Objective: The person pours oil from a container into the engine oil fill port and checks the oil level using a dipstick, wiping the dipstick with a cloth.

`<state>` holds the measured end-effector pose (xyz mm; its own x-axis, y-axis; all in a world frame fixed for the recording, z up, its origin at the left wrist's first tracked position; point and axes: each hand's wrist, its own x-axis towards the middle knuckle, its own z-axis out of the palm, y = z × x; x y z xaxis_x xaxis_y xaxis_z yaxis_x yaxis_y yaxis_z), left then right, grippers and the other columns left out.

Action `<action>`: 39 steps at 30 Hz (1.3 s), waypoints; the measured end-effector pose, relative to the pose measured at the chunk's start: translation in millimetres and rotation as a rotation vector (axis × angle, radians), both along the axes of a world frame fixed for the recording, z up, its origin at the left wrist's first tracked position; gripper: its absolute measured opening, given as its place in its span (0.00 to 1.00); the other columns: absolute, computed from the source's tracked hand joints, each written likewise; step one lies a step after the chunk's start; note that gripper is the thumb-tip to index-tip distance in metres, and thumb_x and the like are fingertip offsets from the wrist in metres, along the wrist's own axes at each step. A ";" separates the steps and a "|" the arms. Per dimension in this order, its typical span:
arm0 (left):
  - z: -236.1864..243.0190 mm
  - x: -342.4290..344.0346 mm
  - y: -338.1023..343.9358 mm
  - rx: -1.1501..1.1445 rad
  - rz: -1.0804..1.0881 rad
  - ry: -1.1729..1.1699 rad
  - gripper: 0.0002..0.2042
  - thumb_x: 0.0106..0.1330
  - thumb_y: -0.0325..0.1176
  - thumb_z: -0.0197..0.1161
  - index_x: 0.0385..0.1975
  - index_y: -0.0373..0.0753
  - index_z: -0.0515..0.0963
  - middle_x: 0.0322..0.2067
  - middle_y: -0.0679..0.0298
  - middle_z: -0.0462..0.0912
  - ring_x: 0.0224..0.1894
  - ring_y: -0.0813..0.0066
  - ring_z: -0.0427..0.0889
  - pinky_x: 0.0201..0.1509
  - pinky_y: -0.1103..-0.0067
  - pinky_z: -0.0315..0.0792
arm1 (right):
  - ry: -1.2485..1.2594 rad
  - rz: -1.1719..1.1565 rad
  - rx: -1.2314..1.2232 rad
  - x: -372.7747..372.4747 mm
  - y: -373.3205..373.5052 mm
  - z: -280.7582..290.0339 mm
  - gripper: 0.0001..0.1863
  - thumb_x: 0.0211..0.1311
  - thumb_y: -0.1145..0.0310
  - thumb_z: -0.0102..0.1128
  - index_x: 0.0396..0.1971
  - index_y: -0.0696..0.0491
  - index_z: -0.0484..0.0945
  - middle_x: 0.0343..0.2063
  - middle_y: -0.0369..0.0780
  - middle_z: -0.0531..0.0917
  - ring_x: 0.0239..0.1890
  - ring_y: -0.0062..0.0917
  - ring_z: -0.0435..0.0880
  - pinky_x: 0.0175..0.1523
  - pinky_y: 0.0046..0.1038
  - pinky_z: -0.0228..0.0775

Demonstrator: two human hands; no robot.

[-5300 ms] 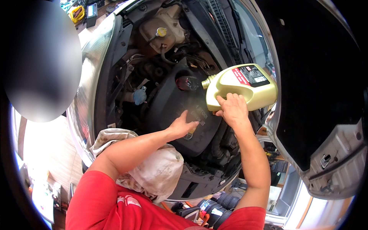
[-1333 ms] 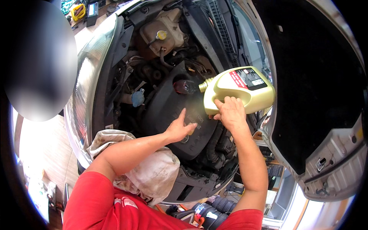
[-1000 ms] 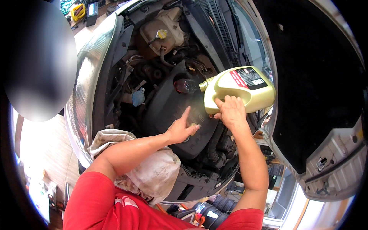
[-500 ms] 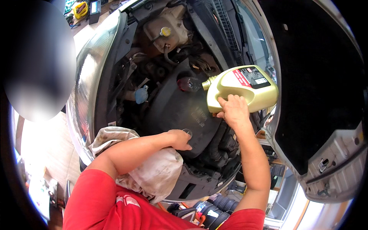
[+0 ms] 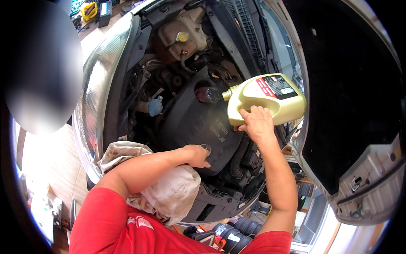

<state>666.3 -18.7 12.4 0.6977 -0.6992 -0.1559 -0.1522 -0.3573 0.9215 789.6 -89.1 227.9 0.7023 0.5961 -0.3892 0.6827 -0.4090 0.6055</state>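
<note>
My right hand [image 5: 258, 122] is closed round the handle of a gold plastic oil jug [image 5: 249, 91] with a red and black label. The jug lies tilted over on its side, its ribbed neck pointing left. Just past the neck, a clear plastic funnel-like piece [image 5: 208, 95] sits in a reddish opening of the black engine cover [image 5: 186, 114]. Any liquid between them cannot be made out. My left hand [image 5: 197, 155] rests on the cover beside a round emblem [image 5: 206, 148], its fingers partly hidden. Under my left forearm is a stained pale cloth [image 5: 173, 190].
A coolant tank with a yellow cap [image 5: 182, 37] stands at the far side. A blue cap or cloth [image 5: 155, 106] is left of the cover. The raised hood [image 5: 351, 93] bounds the right, the headlight [image 5: 105, 63] the left. Black coiled hoses or tires [image 5: 239, 235] are below.
Hardly anything differs. The jug and my right hand have shifted very slightly left; my left hand stays on the cover.
</note>
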 end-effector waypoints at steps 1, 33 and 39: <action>0.2 0.4 -0.5 0.005 0.003 -0.001 0.28 0.64 0.53 0.61 0.53 0.35 0.77 0.48 0.48 0.83 0.54 0.50 0.81 0.57 0.62 0.74 | -0.009 -0.009 -0.016 2.2 1.2 2.1 0.24 0.43 0.54 0.75 0.42 0.45 0.82 0.33 0.38 0.79 0.43 0.32 0.78 0.49 0.36 0.65; -4.6 1.3 0.9 -0.027 -0.009 -0.009 0.37 0.64 0.53 0.63 0.66 0.33 0.63 0.44 0.46 0.84 0.50 0.46 0.82 0.53 0.61 0.74 | -0.013 -0.036 -0.035 -1.4 -0.8 2.7 0.27 0.42 0.55 0.76 0.46 0.43 0.81 0.33 0.38 0.78 0.43 0.33 0.78 0.48 0.37 0.65; 0.3 1.4 3.7 -0.025 -0.004 -0.008 0.37 0.64 0.53 0.62 0.66 0.32 0.62 0.44 0.46 0.84 0.50 0.47 0.82 0.53 0.61 0.74 | -0.009 -0.013 -0.007 -0.9 -1.8 2.2 0.27 0.41 0.54 0.76 0.45 0.43 0.81 0.32 0.38 0.78 0.43 0.34 0.78 0.48 0.37 0.65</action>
<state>667.7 -15.1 12.7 0.6961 -0.7056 -0.1328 -0.1612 -0.3338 0.9288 788.7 -90.9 230.1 0.7134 0.5845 -0.3865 0.6718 -0.4137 0.6145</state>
